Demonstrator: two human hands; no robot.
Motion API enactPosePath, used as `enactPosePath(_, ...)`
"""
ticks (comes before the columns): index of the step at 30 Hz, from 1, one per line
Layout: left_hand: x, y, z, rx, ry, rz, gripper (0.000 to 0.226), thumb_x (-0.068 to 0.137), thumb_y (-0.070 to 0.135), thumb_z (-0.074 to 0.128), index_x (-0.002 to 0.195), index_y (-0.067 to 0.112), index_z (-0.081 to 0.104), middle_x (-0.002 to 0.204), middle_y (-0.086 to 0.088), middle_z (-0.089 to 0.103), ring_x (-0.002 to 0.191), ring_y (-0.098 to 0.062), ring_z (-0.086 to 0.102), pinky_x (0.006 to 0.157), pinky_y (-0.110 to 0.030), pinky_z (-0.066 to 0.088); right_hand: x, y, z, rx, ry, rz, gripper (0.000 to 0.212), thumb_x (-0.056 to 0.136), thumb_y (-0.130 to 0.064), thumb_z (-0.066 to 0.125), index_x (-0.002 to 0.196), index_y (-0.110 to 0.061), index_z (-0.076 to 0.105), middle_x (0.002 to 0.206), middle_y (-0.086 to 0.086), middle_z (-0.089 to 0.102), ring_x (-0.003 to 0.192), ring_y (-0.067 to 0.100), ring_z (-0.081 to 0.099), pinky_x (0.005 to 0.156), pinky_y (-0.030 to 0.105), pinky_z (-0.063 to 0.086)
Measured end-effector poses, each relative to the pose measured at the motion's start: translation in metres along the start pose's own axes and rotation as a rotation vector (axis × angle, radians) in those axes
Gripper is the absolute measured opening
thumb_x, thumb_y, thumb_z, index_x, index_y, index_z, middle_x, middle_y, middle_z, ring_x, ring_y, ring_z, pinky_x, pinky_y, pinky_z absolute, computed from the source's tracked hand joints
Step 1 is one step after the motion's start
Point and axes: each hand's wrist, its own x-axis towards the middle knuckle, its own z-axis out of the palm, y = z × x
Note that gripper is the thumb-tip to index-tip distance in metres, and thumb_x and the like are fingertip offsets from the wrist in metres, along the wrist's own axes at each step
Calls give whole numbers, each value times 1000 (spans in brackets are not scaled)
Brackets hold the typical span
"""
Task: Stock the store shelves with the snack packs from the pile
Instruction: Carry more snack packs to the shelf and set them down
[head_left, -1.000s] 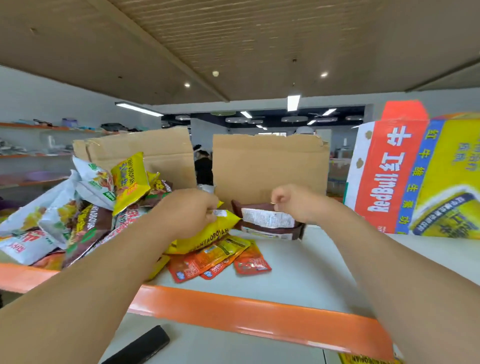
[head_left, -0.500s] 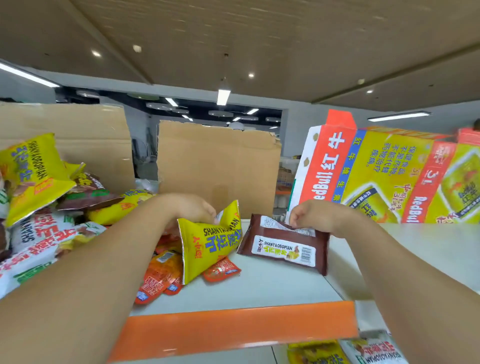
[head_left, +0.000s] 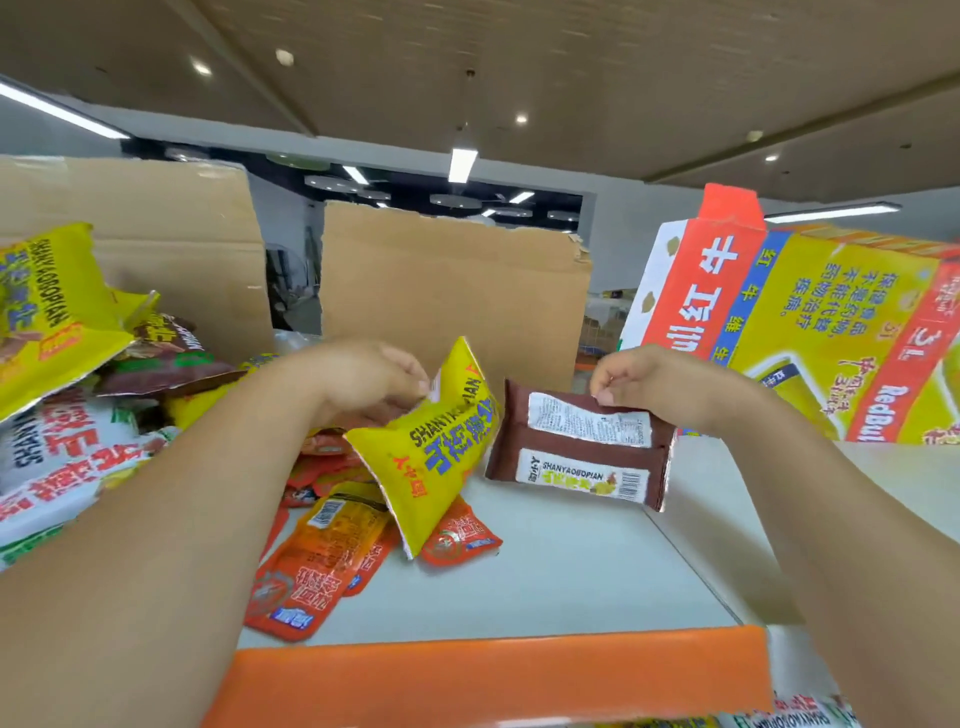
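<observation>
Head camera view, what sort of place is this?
Likely a shop or its stockroom: a white shelf with an orange front edge, a pile of sealed snack packs heaped on it, and a yellow-and-red printed Red Bull drinks carton at the right.

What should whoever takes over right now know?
Left hand pinches the yellow pack by its top edge, over the orange sachets.
Right hand pinches the brown pack by its top edge, over the white shelf.
Pile lies at the shelf's left.
Done: two packs in hand.
Left: set both in place, then work through the pile.
</observation>
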Motion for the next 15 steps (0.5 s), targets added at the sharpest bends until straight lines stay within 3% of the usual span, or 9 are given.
enactPosePath(2, 1, -2, 0, 204, 121, -82, 14, 101, 31, 59, 108, 20, 62, 103, -6, 68, 80, -20, 66, 66, -26, 46, 5, 2, 5, 31, 80, -35, 23, 97, -9, 59, 79, -21, 66, 70, -3, 58, 56, 8, 39, 51, 21, 30)
enactPosePath(5, -8, 6, -5, 316, 300, 53, 32, 91, 56, 64, 112, 32, 67, 106, 0, 69, 99, -24, 69, 83, -34, 51, 0, 1, 6, 71, 117, -107, 25, 94, -6, 61, 75, -21, 67, 77, 4, 67, 61, 10, 52, 57, 22, 40)
enactPosePath(7, -19, 14, -1, 325, 178, 109, 40, 86, 65, 63, 113, 36, 68, 108, 4, 70, 99, -21, 70, 91, -37, 53, -4, 0, 9, 35, -36, -105, 22, 89, -5, 65, 74, -21, 71, 85, 0, 72, 75, 15, 66, 69, 30, 51)
enactPosePath(9, -24, 17, 10, 616, -2, 66, 56, 81, 73, 61, 126, 39, 62, 121, 9, 67, 108, -16, 66, 98, -35, 51, -4, 0, 18, -66, -139, -86, 14, 86, -17, 69, 78, -28, 74, 95, -2, 73, 97, 21, 68, 88, 44, 54)
enactPosePath(10, -23, 16, 16, 777, -55, 39, 65, 79, 75, 63, 134, 41, 57, 128, 11, 62, 115, -15, 62, 102, -34, 48, -3, -2, 24, -99, -142, -80, 9, 87, -25, 71, 85, -33, 73, 98, -6, 72, 101, 19, 67, 93, 41, 53)
enactPosePath(11, -21, 16, 21, 890, -77, 29, 69, 79, 72, 66, 140, 42, 52, 134, 12, 59, 119, -16, 58, 104, -34, 46, -2, -4, 30, -114, -139, -75, 10, 88, -32, 73, 97, -37, 70, 103, -12, 69, 105, 14, 65, 94, 33, 51)
enactPosePath(13, -20, 17, 25, 937, -101, 25, 65, 85, 53, 71, 145, 42, 47, 142, 13, 54, 121, -16, 55, 104, -32, 45, -1, -10, 42, -147, -203, -56, 38, 88, -44, 73, 123, -41, 59, 119, -22, 61, 115, 6, 57, 96, 21, 45)
enactPosePath(15, -20, 17, 22, 936, -102, 43, 60, 92, 28, 64, 147, 42, 45, 145, 12, 52, 123, -17, 55, 102, -31, 46, 2, -9, 53, -238, -312, -53, 63, 85, -55, 72, 142, -45, 45, 136, -20, 52, 124, 8, 50, 105, 26, 40)
